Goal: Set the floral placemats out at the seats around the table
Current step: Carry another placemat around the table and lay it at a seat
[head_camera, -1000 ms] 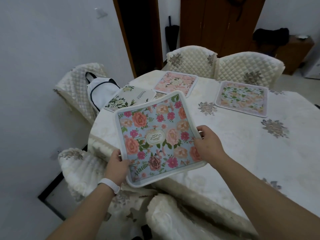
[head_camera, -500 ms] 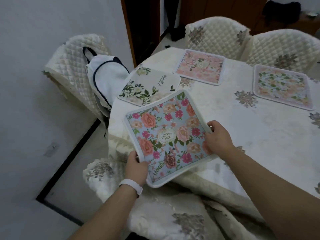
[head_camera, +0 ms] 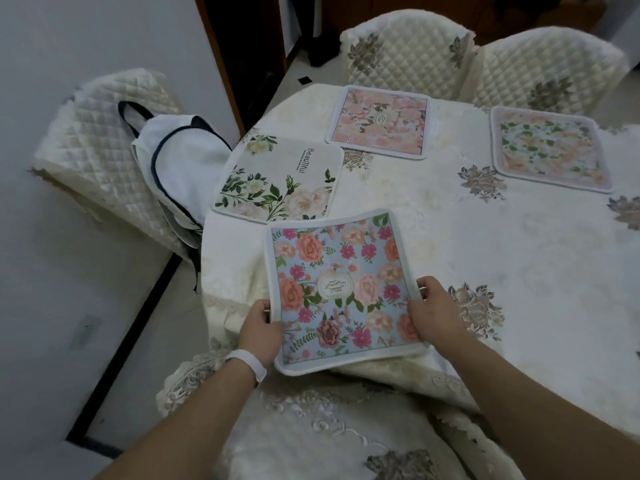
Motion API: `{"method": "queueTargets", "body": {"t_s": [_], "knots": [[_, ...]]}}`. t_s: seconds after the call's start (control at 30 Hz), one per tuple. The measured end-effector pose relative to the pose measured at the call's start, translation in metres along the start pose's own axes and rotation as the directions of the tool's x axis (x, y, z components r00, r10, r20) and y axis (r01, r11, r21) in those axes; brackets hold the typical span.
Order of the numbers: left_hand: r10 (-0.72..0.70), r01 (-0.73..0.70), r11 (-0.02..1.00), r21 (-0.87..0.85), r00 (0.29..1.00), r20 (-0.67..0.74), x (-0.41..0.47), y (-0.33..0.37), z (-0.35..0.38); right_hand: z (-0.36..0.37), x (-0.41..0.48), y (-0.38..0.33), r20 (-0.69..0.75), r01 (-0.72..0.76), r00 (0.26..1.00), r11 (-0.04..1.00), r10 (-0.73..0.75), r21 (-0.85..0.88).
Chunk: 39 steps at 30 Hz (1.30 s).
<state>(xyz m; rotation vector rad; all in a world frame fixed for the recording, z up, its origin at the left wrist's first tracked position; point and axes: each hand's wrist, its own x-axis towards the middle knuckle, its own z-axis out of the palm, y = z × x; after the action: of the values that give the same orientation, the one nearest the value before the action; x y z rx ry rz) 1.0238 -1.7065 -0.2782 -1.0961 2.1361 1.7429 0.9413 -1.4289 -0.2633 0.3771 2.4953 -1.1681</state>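
Note:
A blue floral placemat with pink and peach roses lies over the near edge of the round table, its near corner overhanging. My left hand grips its left edge and my right hand grips its right edge. Three other mats lie flat on the cream tablecloth: a cream one with white flowers at the left, a pink one at the far side, and a pale green and peach one at the far right.
Quilted cream chairs stand around the table: one at the left with a white, dark-trimmed bag on it, two at the far side, and one right below me. A wall and doorway lie to the left.
The blue mat has turned squarer to the table edge and come lower toward the cloth, both hands staying on its sides. My view has tilted further down and closer.

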Motion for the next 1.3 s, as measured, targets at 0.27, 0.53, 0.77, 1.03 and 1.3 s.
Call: {"method": "queueTargets", "body": {"t_s": [0.27,0.53,0.77,1.03,1.3], "knots": [[-0.019,0.035,0.981,0.192,0.996,-0.084,0.015,-0.009,0.013,0.014,0.005,0.037,0.053,-0.078,0.996,0.988,0.072,0.130],[0.112,-0.086,0.879,0.469,0.993,-0.029,0.017,-0.006,-0.004,0.012,-0.028,0.053,0.001,-0.233,0.970,0.922,0.244,0.309],[0.380,-0.599,0.453,0.660,0.800,0.465,0.081,0.048,0.005,0.051,-0.062,0.053,-0.032,-0.396,0.866,0.724,0.499,0.565],[0.277,-0.718,0.150,0.680,0.690,0.668,0.144,0.097,0.063,0.093,-0.084,0.027,0.006,-0.404,0.785,0.505,0.620,0.763],[0.302,-0.792,0.038,0.609,0.590,0.749,0.166,0.105,0.072,0.114,-0.087,0.001,0.029,-0.373,0.832,0.519,0.555,0.770]]}}
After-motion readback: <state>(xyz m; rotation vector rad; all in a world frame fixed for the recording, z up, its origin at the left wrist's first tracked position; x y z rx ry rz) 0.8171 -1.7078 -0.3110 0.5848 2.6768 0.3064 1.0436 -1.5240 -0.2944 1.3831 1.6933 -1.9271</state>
